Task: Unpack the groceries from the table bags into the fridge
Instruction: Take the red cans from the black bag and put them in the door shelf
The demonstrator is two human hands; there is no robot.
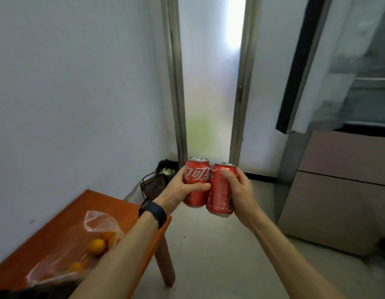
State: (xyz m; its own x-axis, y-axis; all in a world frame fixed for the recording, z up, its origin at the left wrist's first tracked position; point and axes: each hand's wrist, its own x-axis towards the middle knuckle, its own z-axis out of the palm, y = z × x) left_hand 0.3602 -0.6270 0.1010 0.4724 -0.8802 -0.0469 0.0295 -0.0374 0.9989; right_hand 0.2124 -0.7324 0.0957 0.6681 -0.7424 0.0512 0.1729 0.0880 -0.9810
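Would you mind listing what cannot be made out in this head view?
- Fridge interior: cut off by the right edge and blurred.
- Clear bag contents: oranges show, the rest hidden by the left forearm.
- Dark basket contents: too small.
- Behind the frosted door: only blurred light.
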